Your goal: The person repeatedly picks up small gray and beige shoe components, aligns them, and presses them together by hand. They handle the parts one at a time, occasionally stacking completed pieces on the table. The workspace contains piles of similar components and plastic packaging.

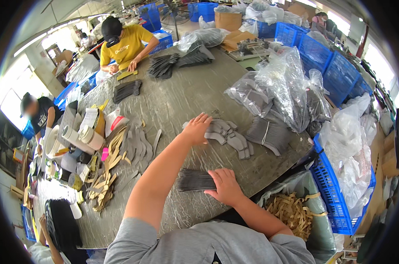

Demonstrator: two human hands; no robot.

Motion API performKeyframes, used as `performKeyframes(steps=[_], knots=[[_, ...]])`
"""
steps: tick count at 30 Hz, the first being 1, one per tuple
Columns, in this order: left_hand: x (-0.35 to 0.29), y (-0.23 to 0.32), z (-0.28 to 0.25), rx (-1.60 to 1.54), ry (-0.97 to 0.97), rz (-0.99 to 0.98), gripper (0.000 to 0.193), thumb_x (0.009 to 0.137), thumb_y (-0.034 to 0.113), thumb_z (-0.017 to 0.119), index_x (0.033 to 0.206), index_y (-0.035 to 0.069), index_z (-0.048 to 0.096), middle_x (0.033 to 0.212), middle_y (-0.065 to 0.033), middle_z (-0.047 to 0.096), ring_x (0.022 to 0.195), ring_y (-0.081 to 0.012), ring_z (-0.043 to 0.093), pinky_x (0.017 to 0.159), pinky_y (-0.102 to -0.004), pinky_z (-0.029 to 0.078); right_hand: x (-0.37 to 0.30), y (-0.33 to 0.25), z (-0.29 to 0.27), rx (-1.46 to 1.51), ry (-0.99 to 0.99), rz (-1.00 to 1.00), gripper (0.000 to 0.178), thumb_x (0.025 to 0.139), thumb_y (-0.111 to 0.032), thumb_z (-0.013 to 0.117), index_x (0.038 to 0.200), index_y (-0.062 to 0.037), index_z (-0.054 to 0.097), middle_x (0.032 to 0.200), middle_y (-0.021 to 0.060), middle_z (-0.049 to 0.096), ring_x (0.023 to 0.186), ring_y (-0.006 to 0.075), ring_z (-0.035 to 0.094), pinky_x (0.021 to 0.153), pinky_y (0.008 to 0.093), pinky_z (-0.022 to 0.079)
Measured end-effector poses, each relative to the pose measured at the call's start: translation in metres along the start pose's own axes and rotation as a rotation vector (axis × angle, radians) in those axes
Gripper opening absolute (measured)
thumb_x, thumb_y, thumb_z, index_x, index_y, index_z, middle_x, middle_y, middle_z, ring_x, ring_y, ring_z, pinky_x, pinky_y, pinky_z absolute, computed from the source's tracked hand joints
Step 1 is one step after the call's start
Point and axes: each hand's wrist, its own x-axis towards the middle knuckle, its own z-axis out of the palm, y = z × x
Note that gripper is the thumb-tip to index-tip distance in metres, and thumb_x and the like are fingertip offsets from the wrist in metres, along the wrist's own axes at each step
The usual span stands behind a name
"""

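Observation:
My left hand [197,128] reaches out across the table, fingers stretched and lying over the left end of a spread of grey curved fabric-like pieces [235,141]. Several of these pieces overlap in short fanned rows. Closer to my body, my right hand [226,186] grips the right end of a neat stack of dark grey strips [193,180], with the thumb on the near side and the fingers over the far side. Right of the curved pieces lies a dark grey bundle [270,134] tied with a pale string.
Loose grey and tan cut pieces [115,152] lie left, beside jars and tape rolls [82,137]. Clear plastic bags [281,79] stand back right. A blue crate [344,198] and a bin of tan scraps [292,213] flank the right edge. A co-worker in yellow [124,46] works across the table.

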Motion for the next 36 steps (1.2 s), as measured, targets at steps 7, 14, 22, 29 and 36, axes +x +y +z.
performKeyframes(steps=[7, 14, 22, 29, 36], knots=[[-0.019, 0.010, -0.001, -0.063, -0.198, -0.143, 0.072, 0.065, 0.031, 0.086, 0.124, 0.005, 0.054, 0.127, -0.0185, 0.057, 0.124, -0.0339, 0.051, 0.100, -0.0472, 0.043, -0.001, 0.005, 0.000, 0.067, 0.016, 0.011, 0.075, 0.071, -0.043, 0.079, 0.128, -0.0024, 0.051, 0.114, 0.0123, 0.055, 0.110, 0.0300, 0.051, 0.096, 0.0440, 0.038], [-0.111, 0.049, -0.013, -0.224, -0.222, -0.177, 0.057, 0.076, 0.029, 0.078, 0.119, 0.002, 0.052, 0.104, -0.0238, 0.065, 0.102, -0.0417, 0.062, 0.085, -0.0473, 0.050, -0.003, 0.008, 0.003, 0.231, 0.000, -0.070, 0.075, 0.064, -0.042, 0.083, 0.123, -0.0036, 0.055, 0.112, 0.0111, 0.056, 0.108, 0.0306, 0.053, 0.097, 0.0422, 0.041], [-0.166, 0.053, -0.008, -0.526, -0.047, -0.274, 0.035, 0.087, 0.019, 0.068, 0.112, -0.001, 0.055, 0.098, -0.0269, 0.065, 0.097, -0.0427, 0.063, 0.083, -0.0466, 0.049, -0.004, -0.003, -0.005, 0.133, 0.051, -0.018, 0.078, 0.053, -0.037, 0.091, 0.119, -0.0118, 0.058, 0.125, 0.0157, 0.043, 0.118, 0.0405, 0.043, 0.102, 0.0497, 0.040], [-0.168, 0.045, -0.007, -0.699, -0.076, -0.257, 0.030, 0.089, 0.016, 0.064, 0.110, -0.003, 0.055, 0.100, -0.0274, 0.065, 0.098, -0.0445, 0.062, 0.083, -0.0439, 0.049, -0.001, 0.004, -0.002, 0.129, 0.082, -0.033, 0.100, 0.045, -0.038, 0.094, 0.132, -0.0181, 0.047, 0.153, 0.0320, 0.015, 0.138, 0.0507, 0.023, 0.111, 0.0571, 0.027], [-0.174, 0.030, -0.001, -1.099, 0.124, -0.371, 0.022, 0.091, 0.007, 0.058, 0.109, -0.005, 0.055, 0.097, -0.0156, 0.070, 0.095, -0.0211, 0.067, 0.081, -0.0331, 0.049, -0.001, 0.001, -0.005, 0.118, 0.024, 0.001, 0.104, 0.046, -0.038, 0.094, 0.135, -0.0146, 0.044, 0.139, 0.0196, 0.037, 0.125, 0.0416, 0.039, 0.106, 0.0531, 0.031]])
